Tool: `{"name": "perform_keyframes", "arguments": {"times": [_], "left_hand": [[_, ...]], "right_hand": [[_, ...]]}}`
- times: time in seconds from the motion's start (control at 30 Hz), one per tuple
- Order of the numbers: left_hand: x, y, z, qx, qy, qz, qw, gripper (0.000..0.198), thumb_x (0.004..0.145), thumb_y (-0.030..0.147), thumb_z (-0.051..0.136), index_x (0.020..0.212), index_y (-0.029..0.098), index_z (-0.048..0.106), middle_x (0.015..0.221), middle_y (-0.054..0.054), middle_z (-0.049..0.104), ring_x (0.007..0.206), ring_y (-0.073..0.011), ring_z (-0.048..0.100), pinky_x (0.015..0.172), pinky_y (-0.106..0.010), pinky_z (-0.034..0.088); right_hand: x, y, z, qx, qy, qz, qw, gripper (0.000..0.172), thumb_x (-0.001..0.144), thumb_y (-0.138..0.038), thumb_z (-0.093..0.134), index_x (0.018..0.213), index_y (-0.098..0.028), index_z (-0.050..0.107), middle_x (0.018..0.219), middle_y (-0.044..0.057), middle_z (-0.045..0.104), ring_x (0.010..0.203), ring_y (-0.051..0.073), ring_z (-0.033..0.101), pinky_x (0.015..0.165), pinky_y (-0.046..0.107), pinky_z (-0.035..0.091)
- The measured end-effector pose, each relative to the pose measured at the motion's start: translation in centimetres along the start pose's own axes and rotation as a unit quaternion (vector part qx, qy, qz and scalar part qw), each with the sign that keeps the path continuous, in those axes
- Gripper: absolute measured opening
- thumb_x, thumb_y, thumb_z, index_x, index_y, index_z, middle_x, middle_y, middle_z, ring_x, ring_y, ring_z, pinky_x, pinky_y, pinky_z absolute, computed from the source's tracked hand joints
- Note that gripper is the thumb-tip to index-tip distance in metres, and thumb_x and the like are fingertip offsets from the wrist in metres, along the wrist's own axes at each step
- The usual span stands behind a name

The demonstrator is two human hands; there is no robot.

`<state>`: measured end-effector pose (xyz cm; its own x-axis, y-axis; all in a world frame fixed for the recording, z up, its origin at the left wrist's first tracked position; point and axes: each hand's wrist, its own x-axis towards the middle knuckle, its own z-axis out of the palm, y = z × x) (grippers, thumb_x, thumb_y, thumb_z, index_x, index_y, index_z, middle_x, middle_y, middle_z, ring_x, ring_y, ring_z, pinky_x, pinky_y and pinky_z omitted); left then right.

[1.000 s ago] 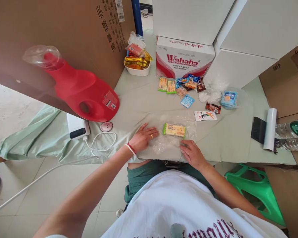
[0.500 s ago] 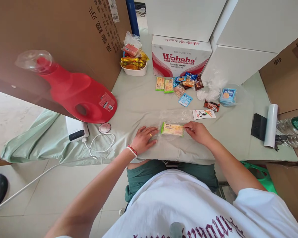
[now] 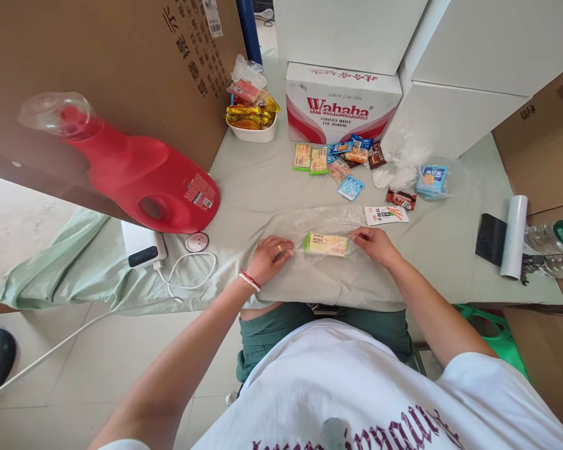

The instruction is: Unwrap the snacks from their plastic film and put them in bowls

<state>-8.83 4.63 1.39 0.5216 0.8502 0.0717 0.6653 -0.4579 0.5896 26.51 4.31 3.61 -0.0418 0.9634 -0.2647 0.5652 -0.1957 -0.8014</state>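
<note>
Okay, your right hand (image 3: pixel 373 242) has thumb and fingertips pinched together on the clear plastic film (image 3: pixel 331 217), just right of the green-edged biscuit packet (image 3: pixel 327 244). Packet's lying flat on that film, between your hands. Your left hand (image 3: pixel 272 257) is palm-down at the film's left side, fingers bent; can't tell if they grip it. White snack sachet (image 3: pixel 386 215) sits just beyond your right hand; Wahaha water carton (image 3: pixel 340 103) farther back.

- Snack packet (image 3: pixel 327 244), pale yellow with green ends, lies flat.
- Clear plastic film (image 3: pixel 333 215), wrinkled, spreads around it on the cloth (image 3: pixel 258 194).
</note>
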Motion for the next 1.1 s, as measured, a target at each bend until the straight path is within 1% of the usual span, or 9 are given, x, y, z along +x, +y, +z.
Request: {"name": "perform_keyframes", "arguments": {"times": [0.2, 0.37, 0.47, 0.57, 0.63, 0.7, 0.83, 0.97, 1.1], "left_hand": [[2.3, 0.3, 0.8, -0.029, 0.048, -0.139, 0.989, 0.05, 0.106, 0.048, 0.029, 0.073, 0.024, 0.059, 0.079, -0.007, 0.068, 0.087, -0.0247, 0.066, 0.09, -0.043, 0.05], [2.2, 0.1, -0.3, -0.079, 0.014, -0.088, 0.993, 0.029, 0.097, 0.026, 0.039, 0.112, 0.021, 0.063, 0.119, -0.009, 0.073, 0.115, -0.0246, 0.065, 0.107, -0.043, 0.048], [1.3, -0.3, -1.1, -0.111, -0.033, 0.003, 0.993, 0.051, 0.085, 0.024, 0.052, 0.136, 0.018, 0.055, 0.143, -0.01, 0.063, 0.132, -0.0266, 0.057, 0.116, -0.043, 0.043], [0.8, -0.5, -1.0, -0.086, -0.037, 0.022, 0.995, 0.065, 0.085, 0.031, 0.059, 0.149, 0.02, 0.049, 0.137, -0.009, 0.067, 0.129, -0.0286, 0.057, 0.12, -0.049, 0.036], [1.0, -0.3, -0.4, -0.062, -0.019, -0.005, 0.998, 0.051, 0.09, 0.038, 0.062, 0.138, 0.024, 0.061, 0.12, -0.007, 0.073, 0.121, -0.0282, 0.06, 0.117, -0.051, 0.036], [1.4, -0.1, 0.2, -0.049, 0.008, -0.031, 0.998, 0.028, 0.095, 0.043, 0.058, 0.107, 0.024, 0.074, 0.097, -0.006, 0.074, 0.11, -0.0269, 0.062, 0.111, -0.05, 0.039], [2.5, 0.3, 1.1, -0.009, 0.1, -0.147, 0.984, 0.042, 0.1, 0.043, 0.048, 0.066, 0.023, 0.062, 0.072, -0.005, 0.064, 0.095, -0.0255, 0.062, 0.098, -0.045, 0.044], [3.3, 0.7, 1.0, 0.051, 0.161, -0.291, 0.942, 0.018, 0.088, 0.04, 0.064, 0.086, 0.023, 0.069, 0.094, -0.01, 0.071, 0.109, -0.0344, 0.06, 0.098, -0.049, 0.045], [3.8, 1.6, 0.9, 0.03, 0.181, -0.329, 0.926, 0.04, 0.085, 0.037, 0.064, 0.122, 0.02, 0.064, 0.115, -0.013, 0.071, 0.119, -0.0369, 0.059, 0.105, -0.052, 0.044]], "right_hand": [[0.1, -0.3, -0.1, 0.033, -0.004, 0.037, 0.999, 0.038, 0.08, -0.054, 0.063, 0.087, -0.018, 0.074, 0.07, -0.001, 0.065, 0.059, 0.012, 0.046, 0.055, 0.024, 0.033], [0.4, -0.3, 0.0, 0.026, 0.019, 0.077, 0.996, 0.037, 0.077, -0.056, 0.061, 0.077, -0.019, 0.067, 0.061, -0.002, 0.057, 0.055, 0.012, 0.041, 0.053, 0.025, 0.031], [0.5, -0.1, 0.0, 0.023, 0.015, 0.079, 0.997, 0.037, 0.076, -0.056, 0.061, 0.076, -0.019, 0.066, 0.061, -0.003, 0.056, 0.055, 0.012, 0.04, 0.053, 0.025, 0.03], [0.5, 0.2, 0.2, 0.011, 0.014, 0.074, 0.997, 0.038, 0.076, -0.056, 0.06, 0.075, -0.019, 0.066, 0.062, -0.003, 0.055, 0.056, 0.011, 0.039, 0.054, 0.025, 0.03], [0.4, 0.4, 0.3, 0.004, 0.015, 0.072, 0.997, 0.038, 0.077, -0.057, 0.06, 0.075, -0.019, 0.066, 0.062, -0.003, 0.055, 0.057, 0.011, 0.039, 0.055, 0.025, 0.03], [0.3, 0.7, 0.4, -0.001, 0.012, 0.072, 0.997, 0.039, 0.079, -0.057, 0.059, 0.075, -0.019, 0.065, 0.062, -0.003, 0.055, 0.058, 0.012, 0.04, 0.056, 0.026, 0.031], [-0.2, 0.8, 0.0, -0.056, -0.004, 0.077, 0.995, 0.033, 0.088, -0.05, 0.055, 0.08, -0.019, 0.067, 0.065, -0.002, 0.058, 0.06, 0.014, 0.046, 0.059, 0.026, 0.034], [0.0, -0.9, -1.4, -0.244, 0.002, 0.064, 0.968, 0.027, 0.095, -0.035, 0.052, 0.095, -0.019, 0.074, 0.084, 0.005, 0.07, 0.074, 0.02, 0.059, 0.067, 0.029, 0.039], [2.3, -4.2, -1.8, -0.355, 0.059, -0.056, 0.931, 0.033, 0.1, -0.031, 0.048, 0.113, -0.017, 0.075, 0.113, 0.015, 0.071, 0.102, 0.029, 0.061, 0.086, 0.036, 0.045]]}}
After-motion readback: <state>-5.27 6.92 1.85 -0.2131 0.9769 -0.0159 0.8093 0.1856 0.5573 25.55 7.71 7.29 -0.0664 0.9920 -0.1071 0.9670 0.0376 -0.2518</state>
